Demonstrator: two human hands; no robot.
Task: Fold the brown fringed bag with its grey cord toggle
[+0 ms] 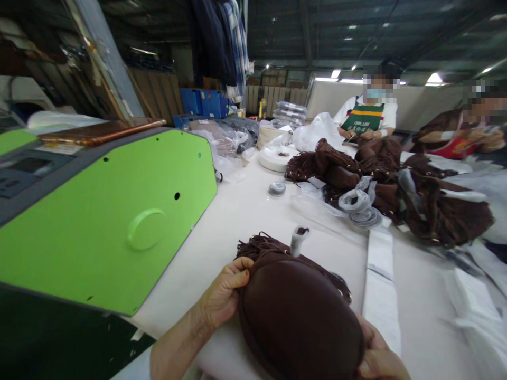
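A dark brown fringed bag (301,316) is held up close in front of me, its smooth rounded base facing me. My left hand (227,293) pinches its left edge, thumb on top. At the lower right, my right hand (376,351) grips the opposite edge, partly cut off by the frame and hidden behind the bag. Fringe strands (261,244) spread at the bag's far side. Above them, a white-wrapped piece (298,241) with a brown end sticks up from the bag.
A green machine panel (158,221) stands on the left. More brown bags (340,169) are heaped at the back right, beside plastic-wrapped coils (360,208). A white strip (382,295) lies on the table (237,211). Two co-workers, one in a green apron (362,119), work across it.
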